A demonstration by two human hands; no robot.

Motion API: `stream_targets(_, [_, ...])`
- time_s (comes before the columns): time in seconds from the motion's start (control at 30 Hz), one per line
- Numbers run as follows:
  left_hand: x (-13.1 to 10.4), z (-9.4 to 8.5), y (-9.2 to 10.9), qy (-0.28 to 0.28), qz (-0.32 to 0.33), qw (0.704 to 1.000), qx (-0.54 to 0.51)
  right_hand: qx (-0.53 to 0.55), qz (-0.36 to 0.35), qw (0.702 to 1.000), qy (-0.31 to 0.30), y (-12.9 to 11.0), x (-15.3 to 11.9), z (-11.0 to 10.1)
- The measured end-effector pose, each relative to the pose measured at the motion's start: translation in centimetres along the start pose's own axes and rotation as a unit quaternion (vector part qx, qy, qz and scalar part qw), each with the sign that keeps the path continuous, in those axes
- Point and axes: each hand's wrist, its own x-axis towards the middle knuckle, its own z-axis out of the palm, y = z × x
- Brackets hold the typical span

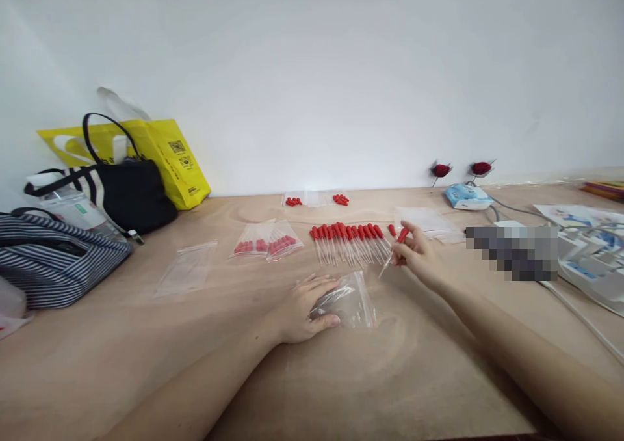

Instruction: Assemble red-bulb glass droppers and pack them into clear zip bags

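Observation:
My left hand (309, 307) lies at the left side of a clear zip bag (353, 301), with the thumb apart from the fingers and the bag's edge between them. To the right, my right hand (413, 252) pinches a red-topped dropper (402, 235) whose thin clear tip points down and left. Beside that hand is a row of several similar droppers (348, 233), red ends away from me. A loose red cap (392, 230) sits between the row and my right hand. Behind my right hand lie flat clear bags (429, 221).
Two bags of red caps (268, 240) lie left of the row, more caps (341, 200) near the wall. An unfilled bag (188, 268) is farther left. Handbags (131, 194) and a yellow bag (182, 168) stand left; a tissue pack (468, 196) and cables (585, 324) are right.

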Motion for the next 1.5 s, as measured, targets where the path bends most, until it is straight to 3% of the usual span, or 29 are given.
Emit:
stream_targets(0.2, [0.0, 0.1, 0.0, 0.006, 0.001, 1.000, 0.008, 0.145, 0.006, 0.989, 0.041, 1.0, -4.0, 2.9])
stream_targets(0.33, [0.1, 0.2, 0.2, 0.010, -0.004, 1.000, 0.015, 0.202, 0.028, 0.979, 0.009, 0.9, -4.9, 3.9])
stream_targets(0.47, [0.2, 0.4, 0.4, 0.025, -0.011, 1.000, 0.011, 0.209, 0.044, 0.975, -0.056, 0.8, -5.6, 4.3])
stream_targets(0.7, [0.3, 0.5, 0.7, 0.066, -0.002, 0.998, 0.007, 0.065, 0.063, 0.976, -0.199, 0.6, -5.5, 3.4])
stream_targets(0.83, [0.6, 0.6, 0.8, 0.069, 0.003, 0.997, 0.028, -0.011, 0.066, 0.945, -0.320, 0.1, -5.1, 2.6])
stream_targets(0.9, [0.8, 0.4, 0.8, 0.060, 0.000, 0.998, 0.028, -0.023, 0.062, 0.935, -0.347, 0.0, -5.1, 2.4])
stream_targets(1.17, [-1.1, -2.8, 0.5, -0.042, -0.010, 0.999, 0.006, -0.005, 0.054, 0.961, -0.272, 0.7, -4.8, 2.3])
stream_targets(1.5, [-1.1, -2.0, -0.1, -0.051, -0.025, 0.998, -0.008, -0.038, 0.044, 0.964, -0.258, 0.9, -4.7, 2.7])
